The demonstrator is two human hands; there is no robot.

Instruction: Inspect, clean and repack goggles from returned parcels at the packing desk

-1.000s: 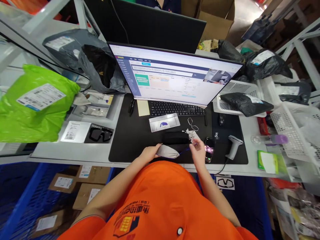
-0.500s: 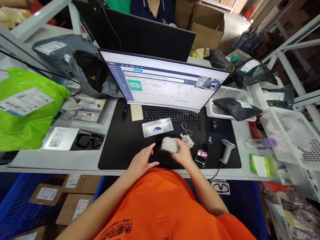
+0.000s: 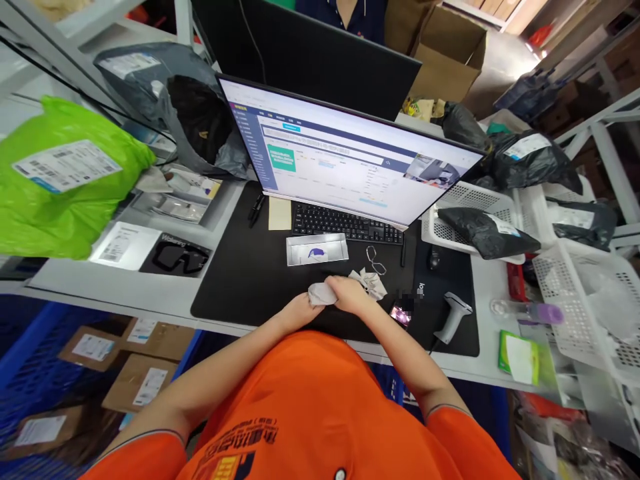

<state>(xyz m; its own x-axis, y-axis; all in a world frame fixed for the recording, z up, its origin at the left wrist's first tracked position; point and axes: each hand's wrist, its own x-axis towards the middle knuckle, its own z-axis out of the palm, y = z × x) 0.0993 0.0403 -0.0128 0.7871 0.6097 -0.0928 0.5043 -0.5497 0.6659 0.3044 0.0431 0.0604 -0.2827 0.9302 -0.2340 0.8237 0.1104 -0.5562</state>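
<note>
A small pale grey cloth-like bundle (image 3: pixel 321 294) is held between both hands, just above the black desk mat (image 3: pixel 235 280). My left hand (image 3: pixel 299 311) is closed on its left end, and my right hand (image 3: pixel 349 294) grips the right end; what the bundle contains is hidden. Beyond it lies a shallow silvery box (image 3: pixel 295 252) with a purple shape on it. A thin pale glasses-like frame (image 3: pixel 376 261) and a crumpled whitish cloth or paper (image 3: pixel 371 285) sit on the mat near my right hand.
Behind the mat stand a keyboard (image 3: pixel 345 223) and a lit monitor (image 3: pixel 340 160). To the right are a phone (image 3: pixel 401 313), a barcode scanner (image 3: pixel 454 317) and white baskets (image 3: pixel 570 280). A green parcel (image 3: pixel 65 213) fills the left side. A person (image 3: pixel 365 15) is beyond the monitors.
My left hand, open and apart from the bundle before, has closed on its left end. My right hand has moved left with the bundle. The camera view has shifted and tilted.
</note>
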